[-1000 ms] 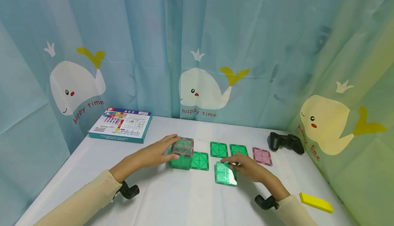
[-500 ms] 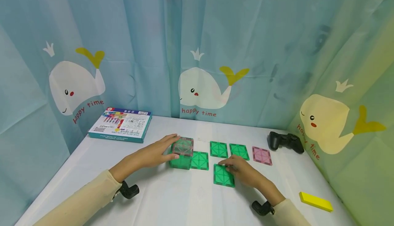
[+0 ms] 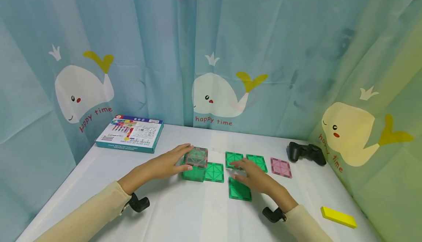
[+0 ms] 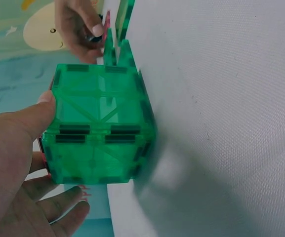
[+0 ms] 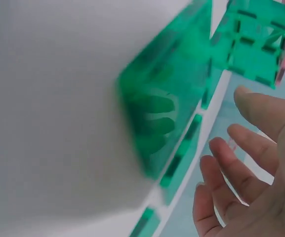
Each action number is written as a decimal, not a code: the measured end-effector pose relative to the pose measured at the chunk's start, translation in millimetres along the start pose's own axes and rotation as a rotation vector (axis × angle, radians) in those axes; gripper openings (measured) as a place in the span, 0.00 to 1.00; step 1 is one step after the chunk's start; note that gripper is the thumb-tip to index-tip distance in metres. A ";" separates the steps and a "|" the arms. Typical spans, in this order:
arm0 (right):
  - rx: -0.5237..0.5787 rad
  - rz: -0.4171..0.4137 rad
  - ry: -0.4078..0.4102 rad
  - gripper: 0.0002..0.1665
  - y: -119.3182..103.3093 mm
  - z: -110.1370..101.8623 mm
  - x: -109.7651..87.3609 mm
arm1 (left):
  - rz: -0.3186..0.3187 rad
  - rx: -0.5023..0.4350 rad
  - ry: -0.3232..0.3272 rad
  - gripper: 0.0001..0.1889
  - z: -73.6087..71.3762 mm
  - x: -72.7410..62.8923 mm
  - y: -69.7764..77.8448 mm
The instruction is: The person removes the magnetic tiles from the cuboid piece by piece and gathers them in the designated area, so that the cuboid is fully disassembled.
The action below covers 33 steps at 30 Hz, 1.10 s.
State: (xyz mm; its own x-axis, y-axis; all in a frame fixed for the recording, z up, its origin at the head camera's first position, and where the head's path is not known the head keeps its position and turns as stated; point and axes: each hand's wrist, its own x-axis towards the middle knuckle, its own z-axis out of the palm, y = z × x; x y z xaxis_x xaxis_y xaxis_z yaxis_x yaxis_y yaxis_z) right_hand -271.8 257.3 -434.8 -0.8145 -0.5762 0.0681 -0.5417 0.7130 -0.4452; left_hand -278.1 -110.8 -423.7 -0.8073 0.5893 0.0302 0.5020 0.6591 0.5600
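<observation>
My left hand holds a small cube of magnetic tiles at its left side, thumb on the near edge and fingers toward the back. Its sides are see-through green and its top is a pink tile. A flat green magnetic tile touches the cube's right side. My right hand hovers with fingers loosely spread and nothing in them. Just below it lies a single green tile. Two more green tiles lie behind the hand, the left one partly covered by fingers.
To the right lie a pink tile, a black game controller and a yellow block. A flat teal and white box sits at the back left. Whale-print curtains hang behind the white table.
My right hand has laid the near green tile down flat, let go of it, and moved away toward the back left. The left hand and the cube have stayed put.
</observation>
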 end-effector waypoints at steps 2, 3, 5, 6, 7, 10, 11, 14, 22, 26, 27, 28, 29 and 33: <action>-0.015 0.008 -0.017 0.27 -6.7 2.9 8.2 | -0.003 0.002 -0.002 0.42 0.0 0.2 0.0; -0.027 0.014 -0.030 0.27 -10.4 4.6 12.5 | 0.000 0.000 -0.001 0.42 0.0 0.2 0.2; -0.058 0.046 -0.065 0.29 -18.9 8.6 21.6 | 0.002 -0.004 -0.001 0.42 0.0 -0.1 0.2; -0.081 0.063 -0.084 0.32 -23.9 10.4 25.9 | 0.003 -0.007 0.000 0.42 -0.1 -0.2 0.1; -0.099 0.083 -0.105 0.34 -28.8 12.1 29.8 | 0.004 -0.009 0.001 0.42 -0.1 -0.3 0.2; -0.174 0.151 -0.187 0.41 -43.3 16.2 39.7 | 0.006 -0.016 0.003 0.42 -0.2 -0.5 0.5; -0.205 0.164 -0.211 0.43 -47.3 17.4 42.4 | 0.004 -0.016 0.003 0.42 -0.2 -0.4 0.5; -0.273 0.194 -0.253 0.44 -55.7 20.1 47.9 | 0.004 -0.013 0.004 0.43 -0.2 -0.1 0.6; -0.226 0.226 -0.163 0.51 -52.9 22.7 55.1 | 0.005 0.002 0.004 0.43 1.1 0.2 -0.7; -0.111 0.170 -0.098 0.45 -51.1 19.9 51.2 | -0.002 0.007 0.000 0.43 1.1 0.2 -0.6; -0.086 0.142 -0.079 0.42 -49.5 18.7 49.5 | -0.003 0.007 -0.001 0.43 1.0 0.2 -0.4; -0.070 0.110 -0.061 0.39 -47.9 17.4 47.5 | -0.001 0.006 0.000 0.43 1.1 0.3 -0.6; -0.061 0.073 -0.040 0.36 -46.0 16.0 45.4 | 0.001 0.004 0.000 0.43 1.1 0.3 -0.5; -0.059 -0.056 0.012 0.28 -36.8 11.4 38.2 | 0.001 0.006 0.001 0.43 0.6 -0.5 -0.1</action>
State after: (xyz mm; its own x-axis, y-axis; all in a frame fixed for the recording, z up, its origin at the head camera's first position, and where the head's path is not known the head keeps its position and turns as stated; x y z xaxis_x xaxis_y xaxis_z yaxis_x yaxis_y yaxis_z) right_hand -280.7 204.5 -426.0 -0.7845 -0.6117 0.1021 -0.5977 0.7019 -0.3874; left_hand -277.6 -110.9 -424.3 -0.8072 0.5895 0.0314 0.5045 0.6612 0.5553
